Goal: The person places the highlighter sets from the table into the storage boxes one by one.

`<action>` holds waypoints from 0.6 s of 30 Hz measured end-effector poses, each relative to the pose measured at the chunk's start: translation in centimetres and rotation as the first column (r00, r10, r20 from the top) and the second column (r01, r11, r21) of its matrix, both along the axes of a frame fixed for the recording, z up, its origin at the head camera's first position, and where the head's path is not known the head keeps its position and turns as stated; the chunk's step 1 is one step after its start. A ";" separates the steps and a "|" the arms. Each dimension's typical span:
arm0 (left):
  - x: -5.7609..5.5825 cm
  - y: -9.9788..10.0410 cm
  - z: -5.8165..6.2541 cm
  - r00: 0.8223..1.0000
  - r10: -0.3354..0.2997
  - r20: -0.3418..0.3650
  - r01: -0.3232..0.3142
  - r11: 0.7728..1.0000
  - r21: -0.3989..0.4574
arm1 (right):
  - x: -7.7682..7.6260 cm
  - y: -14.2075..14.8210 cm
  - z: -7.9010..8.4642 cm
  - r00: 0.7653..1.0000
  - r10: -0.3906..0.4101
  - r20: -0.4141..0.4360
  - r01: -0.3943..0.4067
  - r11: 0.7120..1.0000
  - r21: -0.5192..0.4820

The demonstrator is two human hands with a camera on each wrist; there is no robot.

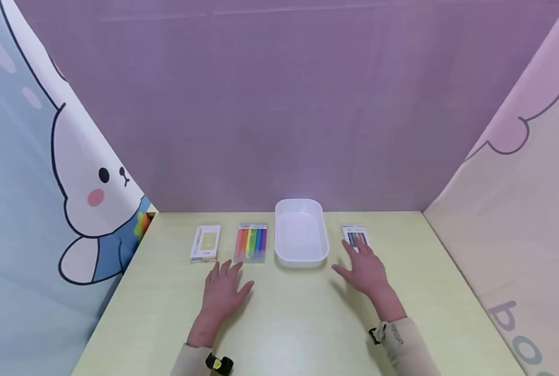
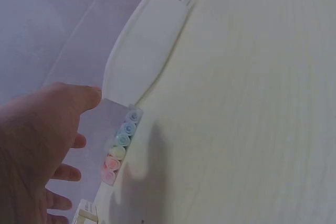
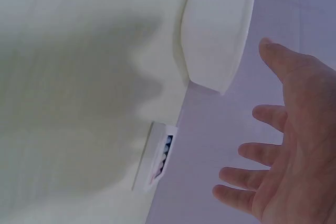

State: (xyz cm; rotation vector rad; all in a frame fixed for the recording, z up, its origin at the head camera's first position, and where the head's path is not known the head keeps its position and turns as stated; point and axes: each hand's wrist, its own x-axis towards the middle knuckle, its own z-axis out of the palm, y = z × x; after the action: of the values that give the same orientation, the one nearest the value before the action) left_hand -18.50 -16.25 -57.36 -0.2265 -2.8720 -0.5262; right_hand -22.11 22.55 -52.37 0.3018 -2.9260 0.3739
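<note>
My left hand hovers over the table with its fingers spread, just in front of a clear pack of rainbow-coloured markers and a white box with a yellowish panel. Round, coloured ends of the markers show beyond that hand in the left wrist view. On the other side, my right hand is held over the table, fingers apart and holding nothing. Its fingertips overlap a small white box in the head view; a window in this box shows a row of coloured sticks.
A white rectangular tray stands between the marker pack and the small box, near the table's back edge. Behind it rises a purple cloth wall. Printed curtains hang at the left and the right.
</note>
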 end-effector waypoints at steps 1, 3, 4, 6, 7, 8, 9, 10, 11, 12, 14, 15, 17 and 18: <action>0.0 0.1 0.2 1.000 -0.006 -0.003 0.006 1.000 0.023 | -0.1 0.1 0.1 1.000 -0.005 -0.006 0.005 1.000 -0.001; 0.0 0.4 0.6 1.000 -0.024 0.006 0.023 0.999 0.046 | -0.2 0.3 0.4 1.000 -0.014 -0.013 0.014 1.000 -0.013; 0.0 0.5 0.8 0.999 -0.033 0.010 0.032 0.998 0.057 | -0.3 0.4 0.5 1.000 -0.015 -0.016 0.014 1.000 -0.017; 0.0 0.6 1.3 0.998 -0.046 0.036 0.043 0.996 0.074 | -0.5 0.4 0.9 1.000 -0.016 -0.019 0.016 1.000 -0.025; -0.1 0.7 1.5 0.997 -0.054 0.050 0.049 0.995 0.085 | -0.5 0.4 1.0 1.000 -0.019 -0.018 0.018 0.999 -0.028; -0.2 0.8 1.6 0.996 -0.060 0.058 0.054 0.994 0.094 | -0.6 0.4 1.1 1.000 -0.021 -0.019 0.021 0.999 -0.031; -0.3 0.9 1.7 0.996 -0.064 0.067 0.056 0.992 0.111 | -0.7 0.4 1.3 1.000 -0.026 -0.015 0.026 0.999 -0.034; -0.5 1.0 1.9 0.995 -0.066 0.075 0.056 0.990 0.128 | -0.7 0.4 1.4 0.999 -0.031 -0.010 0.030 0.999 -0.039; -0.6 1.1 2.1 0.994 -0.066 0.086 0.053 0.988 0.147 | -0.8 0.5 1.5 0.999 -0.037 -0.001 0.037 0.998 -0.045; -0.8 1.2 2.2 0.993 -0.070 0.091 0.055 0.985 0.167 | -0.8 0.5 1.7 0.999 -0.045 0.007 0.045 0.998 -0.049; -1.3 1.5 2.6 0.991 -0.080 0.110 0.056 0.977 0.205 | -1.0 0.8 1.9 0.998 -0.061 0.021 0.062 0.997 -0.052; -1.4 1.7 2.8 0.989 -0.086 0.120 0.057 0.972 0.228 | -1.1 0.9 2.0 0.997 -0.067 0.035 0.069 0.996 -0.053; -2.0 2.1 3.1 0.986 -0.096 0.136 0.057 0.961 0.269 | -1.4 1.2 2.1 0.996 -0.080 0.050 0.082 0.995 -0.054; -2.3 2.2 3.3 0.984 -0.100 0.146 0.054 0.955 0.292 | -1.6 1.2 2.2 0.995 -0.084 0.057 0.087 0.995 -0.057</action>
State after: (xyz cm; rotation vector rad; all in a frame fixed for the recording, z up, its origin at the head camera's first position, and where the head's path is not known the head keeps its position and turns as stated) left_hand -20.81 -14.02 -54.03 -0.2598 -2.8974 -1.0092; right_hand -23.71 23.79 -50.19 0.1593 -2.9622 0.4621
